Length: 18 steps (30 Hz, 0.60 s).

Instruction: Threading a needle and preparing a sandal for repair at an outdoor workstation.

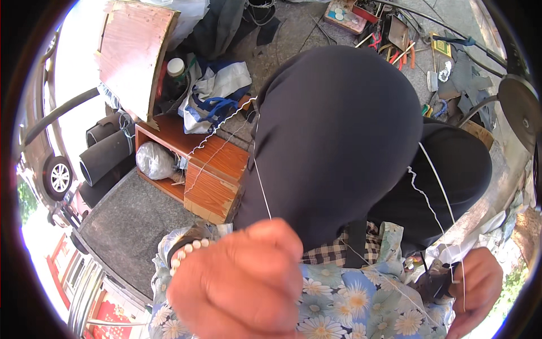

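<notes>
My left hand, with a pale beaded bracelet at its wrist, is closed in a slightly blurred fist above my lap. A taut white thread runs from it up along the left side of my raised, dark-trousered knee. At the lower right, my right hand has its fingers bent beside a dark object whose kind I cannot make out. A second stretch of white thread comes down from the knee's right side to this hand. Its grip is partly hidden.
A brown wooden box holding a plastic-wrapped bundle stands left, near dark rolled sheets and a grey-topped surface. Hand tools and dark scraps lie at the upper right, near a round black metal part.
</notes>
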Tool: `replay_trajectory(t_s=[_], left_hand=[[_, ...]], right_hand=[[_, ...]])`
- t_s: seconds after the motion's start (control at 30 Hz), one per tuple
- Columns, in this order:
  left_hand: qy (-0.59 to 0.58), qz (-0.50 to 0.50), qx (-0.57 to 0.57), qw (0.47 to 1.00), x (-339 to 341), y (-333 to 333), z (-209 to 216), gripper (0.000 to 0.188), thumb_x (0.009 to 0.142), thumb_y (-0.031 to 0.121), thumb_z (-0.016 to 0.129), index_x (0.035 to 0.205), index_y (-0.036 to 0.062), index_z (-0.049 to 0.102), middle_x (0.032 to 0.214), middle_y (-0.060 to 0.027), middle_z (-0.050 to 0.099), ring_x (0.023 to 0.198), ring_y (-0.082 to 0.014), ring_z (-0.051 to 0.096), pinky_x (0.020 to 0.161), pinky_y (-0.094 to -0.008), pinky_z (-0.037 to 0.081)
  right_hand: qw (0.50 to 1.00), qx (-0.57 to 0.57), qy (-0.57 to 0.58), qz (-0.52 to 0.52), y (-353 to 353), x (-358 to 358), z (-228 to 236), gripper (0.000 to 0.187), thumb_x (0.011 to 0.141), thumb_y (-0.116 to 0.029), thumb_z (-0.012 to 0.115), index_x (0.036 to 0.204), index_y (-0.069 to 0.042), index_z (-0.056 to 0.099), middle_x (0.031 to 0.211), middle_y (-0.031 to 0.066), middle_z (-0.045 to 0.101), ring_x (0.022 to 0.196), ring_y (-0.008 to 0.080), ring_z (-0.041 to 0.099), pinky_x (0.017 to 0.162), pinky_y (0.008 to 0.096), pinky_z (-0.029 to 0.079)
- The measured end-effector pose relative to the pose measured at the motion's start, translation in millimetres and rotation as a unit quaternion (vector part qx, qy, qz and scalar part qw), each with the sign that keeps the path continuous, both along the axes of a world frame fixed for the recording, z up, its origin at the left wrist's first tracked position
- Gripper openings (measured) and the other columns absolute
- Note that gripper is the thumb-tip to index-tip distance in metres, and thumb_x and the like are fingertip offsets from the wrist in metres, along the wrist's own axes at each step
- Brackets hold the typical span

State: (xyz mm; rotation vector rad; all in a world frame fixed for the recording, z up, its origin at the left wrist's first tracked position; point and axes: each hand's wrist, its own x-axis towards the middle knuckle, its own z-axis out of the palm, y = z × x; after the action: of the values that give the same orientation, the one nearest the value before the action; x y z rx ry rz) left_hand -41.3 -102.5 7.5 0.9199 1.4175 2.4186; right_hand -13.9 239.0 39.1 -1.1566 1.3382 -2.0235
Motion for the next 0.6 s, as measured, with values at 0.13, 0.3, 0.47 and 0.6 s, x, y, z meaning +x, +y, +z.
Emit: replay_trajectory(t_s=[0.13,0.3,0.47,0.6], left_hand=[[0.014,0.098,0.023,0.995,4.2,17.3,6.7,0.005,0.069,0.005,0.066,0.071,0.0017,0.062,0.058,-0.0017,0.048,0.050,-0.0139,0.043,0.050,-0.0314,0.029],[-0.014,0.193,0.043,0.980,11.1,28.9,12.5,0.005,0.065,0.004,0.059,0.061,0.0057,0.060,0.056,-0.0004,0.047,0.051,-0.0141,0.041,0.052,-0.0326,0.026],[-0.018,0.134,0.009,0.991,4.6,13.9,17.1,0.007,0.065,0.004,0.057,0.058,0.0063,0.058,0.054,-0.0007,0.046,0.050,-0.0140,0.040,0.052,-0.0323,0.025],[-0.036,0.112,-0.014,0.993,3.8,9.4,22.2,0.008,0.066,0.004,0.056,0.058,0.0063,0.058,0.053,-0.0007,0.045,0.050,-0.0140,0.040,0.051,-0.0320,0.024]], right_hand=[[0.994,-0.054,-0.095,-0.012,-13.7,-3.3,1.8,0.011,0.073,-0.017,0.073,0.082,-0.012,0.069,0.076,0.0002,0.059,0.049,0.0062,0.049,0.042,0.0181,0.033],[0.980,-0.131,-0.117,0.092,-29.8,-24.6,-13.0,0.009,0.072,-0.008,0.070,0.077,-0.003,0.064,0.080,0.0025,0.062,0.055,0.0060,0.051,0.045,0.0184,0.035],[0.986,-0.109,-0.129,-0.014,-40.2,-19.0,-12.9,0.008,0.077,-0.005,0.063,0.084,-0.004,0.066,0.068,0.0021,0.052,0.047,0.0076,0.040,0.041,0.0221,0.027],[0.976,-0.122,-0.159,-0.086,-61.0,-16.1,-3.4,0.012,0.075,0.001,0.057,0.083,0.000,0.066,0.059,0.0062,0.047,0.041,0.0141,0.039,0.038,0.0276,0.026]])
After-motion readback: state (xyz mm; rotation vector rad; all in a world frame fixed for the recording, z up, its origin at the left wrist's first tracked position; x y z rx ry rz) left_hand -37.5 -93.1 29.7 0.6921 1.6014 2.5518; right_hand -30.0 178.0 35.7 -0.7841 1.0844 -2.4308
